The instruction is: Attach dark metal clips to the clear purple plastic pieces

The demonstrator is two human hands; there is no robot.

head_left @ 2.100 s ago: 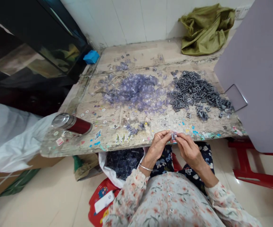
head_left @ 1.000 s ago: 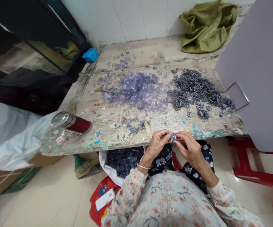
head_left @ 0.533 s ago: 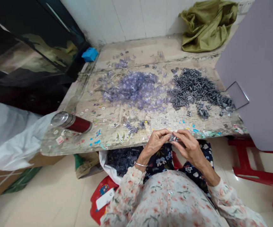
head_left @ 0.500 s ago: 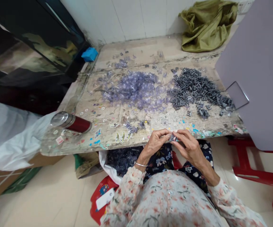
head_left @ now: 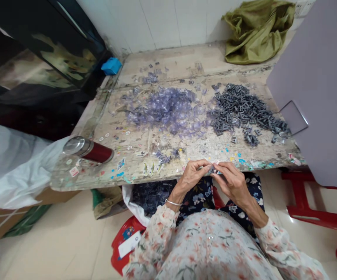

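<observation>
A small grey piece point(head_left: 212, 170) is pinched between the fingertips of both hands, just off the table's front edge. My left hand point(head_left: 192, 175) holds its left side, with a metal bangle on the wrist. From the right, my right hand point(head_left: 231, 178) grips the other side with thumb and fingers. Beyond them on the worn table point(head_left: 139, 165) lie a heap of dark grey pieces point(head_left: 241, 105) at the right and a heap of clear purplish pieces point(head_left: 168, 109) in the middle. A few purplish pieces point(head_left: 164, 156) lie nearer the front edge.
A red flask point(head_left: 98, 152) lies at the table's left. A blue box point(head_left: 111, 66) and an olive cloth point(head_left: 257, 37) are at the back. A grey panel point(head_left: 316, 93) stands at the right. Below the edge, an open bag holds dark pieces point(head_left: 153, 196).
The right hand's fingers have shifted slightly around the small piece. Both hands otherwise stay in nearly the same place.
</observation>
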